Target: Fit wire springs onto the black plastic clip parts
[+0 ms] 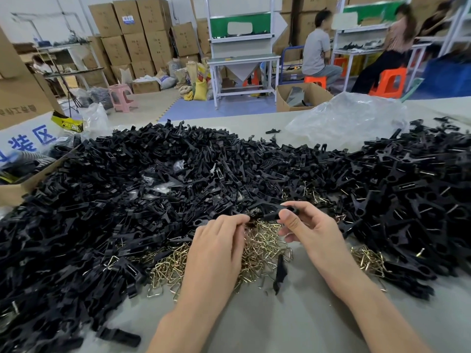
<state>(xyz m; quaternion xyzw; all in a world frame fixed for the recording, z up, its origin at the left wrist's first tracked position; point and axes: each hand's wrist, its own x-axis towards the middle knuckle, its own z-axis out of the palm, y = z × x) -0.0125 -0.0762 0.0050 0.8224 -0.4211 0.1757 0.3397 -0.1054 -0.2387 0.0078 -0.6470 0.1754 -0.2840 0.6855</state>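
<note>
Above the wire spring heap (260, 250) my right hand (305, 225) pinches a black clip part (276, 214). Its long axis runs leftward into my left hand (219, 240), which pinches the other end.

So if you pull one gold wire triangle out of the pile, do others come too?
Probably a few: the wire triangles lie tangled in a heap. Each looks thin and open, so likely light. Being bent metal, they should stay stiff, not floppy.
</note>
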